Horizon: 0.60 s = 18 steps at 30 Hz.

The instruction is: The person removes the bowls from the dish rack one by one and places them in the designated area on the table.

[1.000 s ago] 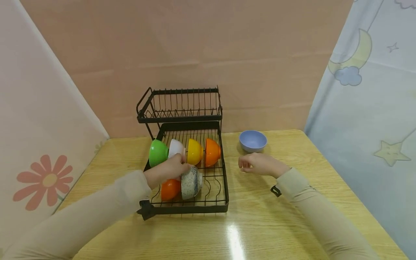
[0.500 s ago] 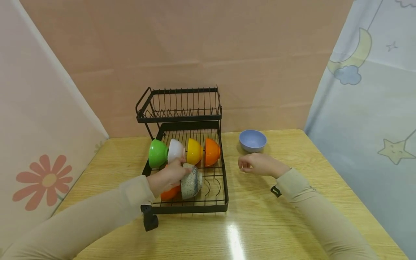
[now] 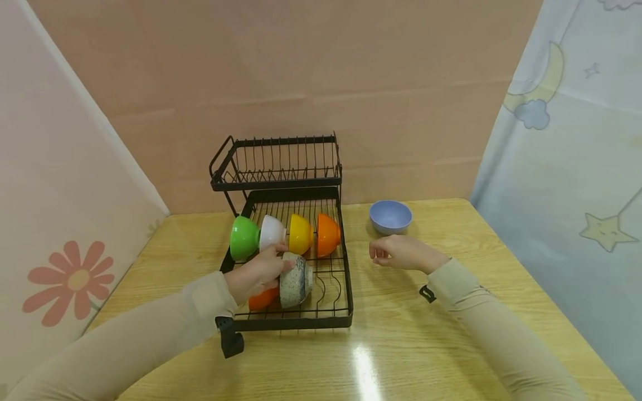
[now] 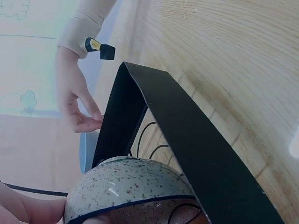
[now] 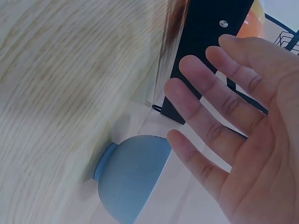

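My left hand [image 3: 257, 274] pinches the rim of a speckled grey bowl [image 3: 296, 283], which stands on its side in the front of the black dish rack [image 3: 301, 323]. In the left wrist view one fingertip reaches inside the rim of this speckled bowl [image 4: 126, 184] while other fingers stay outside. An orange bowl [image 3: 262, 301] sits just left of it, partly covered by my hand. Over the table to the right of the rack hangs my right hand [image 3: 405, 253], fingers loosely bent and holding nothing. Behind it a blue bowl [image 3: 390, 217] rests upright on the table.
A row of tipped bowls fills the rack's middle: green [image 3: 243, 238], white [image 3: 271, 231], yellow [image 3: 300, 235] and orange [image 3: 328, 236]. An upper wire shelf [image 3: 278, 182] rises at the rack's back. Fabric walls [image 3: 321, 94] enclose the wooden table [image 3: 401, 340].
My left hand has shifted slightly down and its wrist has turned, staying at the speckled bowl's rim. The bowls keep their places, and my right hand has hardly moved.
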Motion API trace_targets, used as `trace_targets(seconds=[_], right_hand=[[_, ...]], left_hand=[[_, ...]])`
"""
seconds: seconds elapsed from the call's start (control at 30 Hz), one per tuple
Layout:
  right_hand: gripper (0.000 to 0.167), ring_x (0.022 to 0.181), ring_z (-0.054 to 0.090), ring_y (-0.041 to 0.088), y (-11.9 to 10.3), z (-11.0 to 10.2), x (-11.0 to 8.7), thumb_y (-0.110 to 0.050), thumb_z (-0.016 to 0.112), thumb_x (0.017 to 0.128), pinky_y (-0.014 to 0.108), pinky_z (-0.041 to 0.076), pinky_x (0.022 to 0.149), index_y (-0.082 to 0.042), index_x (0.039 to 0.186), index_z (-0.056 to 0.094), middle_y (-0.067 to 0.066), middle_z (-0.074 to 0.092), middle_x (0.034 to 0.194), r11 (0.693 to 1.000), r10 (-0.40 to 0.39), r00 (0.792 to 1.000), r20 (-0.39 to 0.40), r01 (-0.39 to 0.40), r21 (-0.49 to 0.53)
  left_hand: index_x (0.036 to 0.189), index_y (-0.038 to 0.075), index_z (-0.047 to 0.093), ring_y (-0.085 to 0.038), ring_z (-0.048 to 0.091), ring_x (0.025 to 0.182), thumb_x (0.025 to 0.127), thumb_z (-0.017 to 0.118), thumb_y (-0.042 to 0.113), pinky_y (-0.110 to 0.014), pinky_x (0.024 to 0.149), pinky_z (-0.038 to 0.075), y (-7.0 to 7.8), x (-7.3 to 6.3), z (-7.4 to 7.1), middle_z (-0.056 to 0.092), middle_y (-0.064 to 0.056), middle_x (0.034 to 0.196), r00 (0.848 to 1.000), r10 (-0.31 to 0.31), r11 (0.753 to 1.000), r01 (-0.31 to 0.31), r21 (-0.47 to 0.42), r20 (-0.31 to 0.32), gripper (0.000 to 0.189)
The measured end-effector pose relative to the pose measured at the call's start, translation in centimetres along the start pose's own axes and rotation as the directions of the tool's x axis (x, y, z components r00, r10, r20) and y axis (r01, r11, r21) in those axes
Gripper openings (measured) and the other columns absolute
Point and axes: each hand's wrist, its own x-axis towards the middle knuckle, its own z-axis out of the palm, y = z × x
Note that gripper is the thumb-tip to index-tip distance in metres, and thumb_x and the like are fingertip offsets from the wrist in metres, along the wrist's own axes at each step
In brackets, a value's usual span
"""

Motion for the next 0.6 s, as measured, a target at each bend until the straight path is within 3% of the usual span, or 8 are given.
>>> trace_targets(seconds=[0.2,0.37,0.43,0.5,0.53,0.6], right_hand=[[0.005,0.073,0.057,0.002,-0.1,0.0,-0.1,-0.017,0.064,0.093,0.028,0.050,0.068,-0.019,0.090,0.061,-0.013,0.061,0.078,1.000,0.018,1.000,0.015,-0.018,0.001],[0.005,0.073,0.057,0.002,-0.1,-0.1,-0.2,-0.016,0.064,0.093,0.028,0.050,0.067,-0.018,0.090,0.061,-0.013,0.062,0.078,1.000,0.011,1.000,0.013,-0.011,-0.003],[0.005,0.073,0.057,0.002,-0.1,-0.1,-0.2,-0.016,0.065,0.092,0.027,0.050,0.067,-0.018,0.090,0.061,-0.012,0.062,0.078,1.000,0.009,1.000,0.011,-0.009,-0.001],[0.005,0.073,0.057,0.002,-0.1,-0.1,-0.3,-0.016,0.065,0.093,0.027,0.049,0.067,-0.018,0.090,0.061,-0.012,0.062,0.078,1.000,0.014,1.000,0.012,-0.014,0.005],[0.005,0.073,0.057,0.002,-0.1,-0.1,-0.3,-0.016,0.065,0.092,0.027,0.049,0.067,-0.018,0.090,0.061,-0.012,0.062,0.078,1.000,0.017,1.000,0.012,-0.017,0.008],[0.005,0.073,0.057,0.002,0.0,0.0,-0.3,-0.016,0.065,0.092,0.027,0.049,0.067,-0.018,0.090,0.061,-0.013,0.062,0.079,1.000,0.017,1.000,0.011,-0.017,0.009]], left_hand=[[0.151,0.006,0.023,-0.038,0.040,0.132,0.100,0.046,0.002,-0.055,0.107,0.036,0.3,-0.1,0.0,0.027,-0.023,0.149,1.000,-0.003,0.999,0.004,-0.034,0.029,0.056],[0.149,0.009,0.026,-0.035,0.045,0.128,0.100,0.046,0.001,-0.053,0.105,0.040,1.8,-0.7,0.0,0.032,-0.022,0.146,0.997,0.014,0.999,-0.011,-0.036,0.071,0.054],[0.149,0.013,0.026,-0.030,0.052,0.119,0.100,0.048,0.002,-0.048,0.098,0.046,2.8,-0.9,0.0,0.032,-0.021,0.147,0.994,0.036,0.999,-0.037,0.004,0.100,0.056],[0.150,0.017,0.023,-0.021,0.057,0.096,0.099,0.051,0.004,-0.037,0.086,0.050,3.7,-1.2,0.0,0.038,-0.022,0.145,0.988,0.066,0.996,-0.073,0.050,0.140,0.060],[0.150,0.020,0.022,-0.018,0.055,0.085,0.098,0.052,0.004,-0.033,0.078,0.048,4.2,-1.3,0.0,0.040,-0.021,0.145,0.984,0.081,0.993,-0.093,0.072,0.158,0.062],[0.151,0.023,0.019,-0.012,0.053,0.080,0.098,0.055,0.007,-0.029,0.073,0.045,5.1,-1.5,0.1,0.044,-0.020,0.144,0.974,0.117,0.978,-0.147,0.148,0.192,0.066]])
